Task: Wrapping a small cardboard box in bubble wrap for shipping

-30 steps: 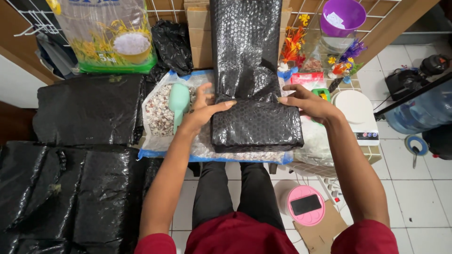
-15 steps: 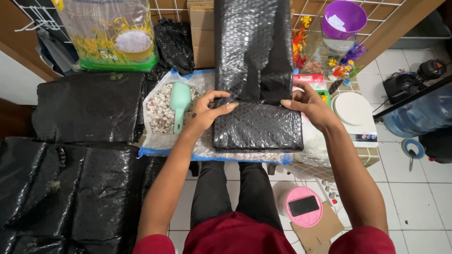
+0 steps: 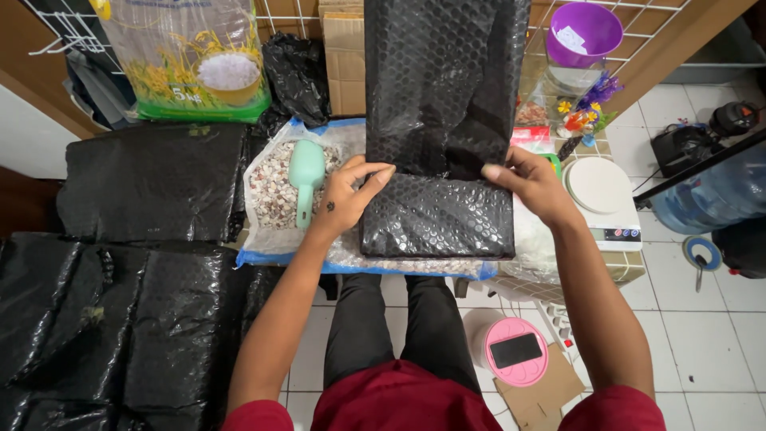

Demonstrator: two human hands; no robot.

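While the head camera looked straight down, both hands worked a black bubble-wrap sheet (image 3: pixel 443 88) that ran from the top edge of the picture to the person's lap. Its lower end was folded into a flat black parcel (image 3: pixel 435 217), lying on a clear plastic bag of pale mixed grain (image 3: pixel 275 191) with a blue edge. Left hand (image 3: pixel 345 195) rested on the parcel's upper left corner, fingers (image 3: pixel 375 177) close together and stretched flat along the fold, pressing rather than clamped. Right hand (image 3: pixel 533 182) met the fold from the other side, fingers (image 3: pixel 496 172) together, tips on the wrap; whether they pinched it, I could not tell. Mint-green scoop (image 3: pixel 305 177) lay in the grain, just beside the left hand. White kitchen scale (image 3: pixel 600 195) sat just right of the right wrist. Black plastic bags (image 3: pixel 152 183) lay spread at left. Rice sack (image 3: pixel 191 60) stood at upper left, purple bowl (image 3: pixel 586 32) at upper right. Pink round container (image 3: pixel 515 351) stood on the tiled floor near the right knee.
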